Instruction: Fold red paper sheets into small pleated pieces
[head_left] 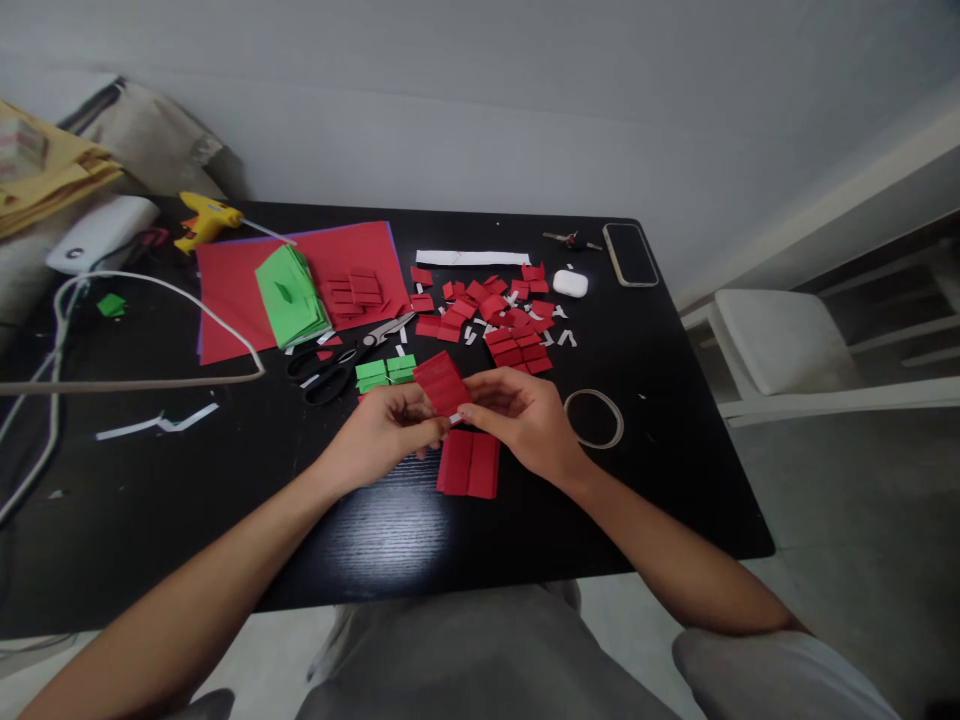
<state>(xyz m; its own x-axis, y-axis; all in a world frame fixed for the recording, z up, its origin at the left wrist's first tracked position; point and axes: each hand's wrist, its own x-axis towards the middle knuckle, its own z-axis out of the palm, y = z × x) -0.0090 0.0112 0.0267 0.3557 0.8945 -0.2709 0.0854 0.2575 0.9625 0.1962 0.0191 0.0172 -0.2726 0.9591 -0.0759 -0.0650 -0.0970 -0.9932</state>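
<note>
Between my two hands a folded piece of red paper (442,384) is held up above the table, tilted, with a small white strip (455,419) at its lower end. My left hand (386,428) pinches its lower left edge. My right hand (525,415) grips the lower right, thumb over the white strip. Just below them lies a red folded paper stack (469,464), creased down the middle. Green folded paper pieces (385,371) rest behind my left hand. Beyond my right hand are red folded pieces (519,350) and many red scraps (491,300).
Black scissors (328,372) lie left of the hands. Behind them are red sheets (232,300) with a green paper stack (291,295). A yellow glue gun (206,218), white cable (187,290), tape ring (594,419), white case (571,284), keys (572,240) and phone (630,253) surround the work.
</note>
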